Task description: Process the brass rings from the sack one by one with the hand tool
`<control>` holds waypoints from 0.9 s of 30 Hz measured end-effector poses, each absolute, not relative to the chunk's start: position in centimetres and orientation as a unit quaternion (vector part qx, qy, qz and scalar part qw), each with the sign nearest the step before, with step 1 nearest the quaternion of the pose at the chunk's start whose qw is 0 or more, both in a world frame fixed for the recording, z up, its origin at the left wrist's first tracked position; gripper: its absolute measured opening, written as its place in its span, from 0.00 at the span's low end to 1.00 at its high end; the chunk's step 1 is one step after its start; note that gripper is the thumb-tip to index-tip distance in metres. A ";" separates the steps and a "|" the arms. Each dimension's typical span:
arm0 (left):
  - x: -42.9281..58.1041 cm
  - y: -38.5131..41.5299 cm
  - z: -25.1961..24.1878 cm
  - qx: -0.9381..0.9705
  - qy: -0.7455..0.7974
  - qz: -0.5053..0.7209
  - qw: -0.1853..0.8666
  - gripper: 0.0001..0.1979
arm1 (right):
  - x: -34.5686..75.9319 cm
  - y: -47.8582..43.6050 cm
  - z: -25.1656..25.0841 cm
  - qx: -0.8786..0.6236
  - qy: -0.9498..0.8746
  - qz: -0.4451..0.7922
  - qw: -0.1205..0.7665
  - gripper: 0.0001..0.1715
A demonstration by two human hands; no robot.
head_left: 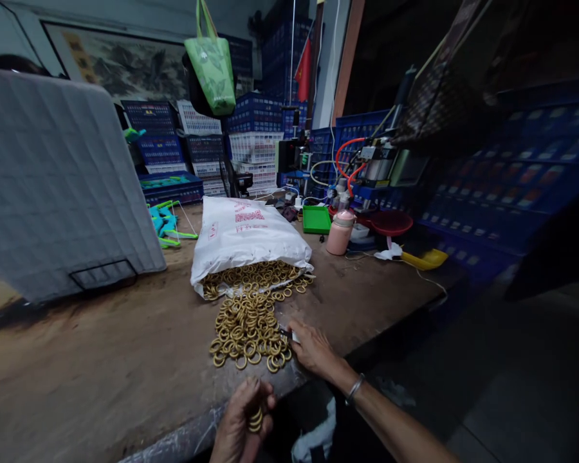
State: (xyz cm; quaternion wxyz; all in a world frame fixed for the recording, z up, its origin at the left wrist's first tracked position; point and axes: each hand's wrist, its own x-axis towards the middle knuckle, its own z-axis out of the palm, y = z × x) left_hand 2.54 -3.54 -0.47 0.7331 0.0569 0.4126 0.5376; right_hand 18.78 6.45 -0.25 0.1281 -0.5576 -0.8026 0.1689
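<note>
A heap of brass rings (248, 328) spills from the open mouth of a white sack (244, 238) lying on the worn wooden bench (101, 360). My left hand (241, 421) is below the bench's front edge, fingers closed round a small stack of brass rings (255, 419). My right hand (313, 350), a metal bangle on its wrist, rests at the heap's right edge. Its fingers pinch a small dark and white tool (288, 334) that touches the rings.
A grey quilted cover (53, 180) stands at the left. A pink bottle (340, 233), green tray (316, 219), red bowl (390, 222) and yellow scoop (427, 259) sit at the back right by a machine with orange hoses. Stacked blue and white crates fill the background; a green bag (212, 64) hangs above.
</note>
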 end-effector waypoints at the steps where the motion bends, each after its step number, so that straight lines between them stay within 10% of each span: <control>1: 2.6 -3.4 -0.5 0.053 0.417 0.541 0.729 0.11 | 18.7 6.4 -0.3 -0.558 -0.802 0.169 0.129 0.13; 16: 3.2 -1.0 -2.2 0.136 0.468 0.579 0.653 0.26 | 16.0 5.1 0.2 -0.501 -0.670 0.438 0.331 0.02; 27: 2.7 -2.3 0.2 0.346 0.563 0.581 0.475 0.16 | 15.1 3.2 0.6 -0.410 -0.681 0.535 0.285 0.06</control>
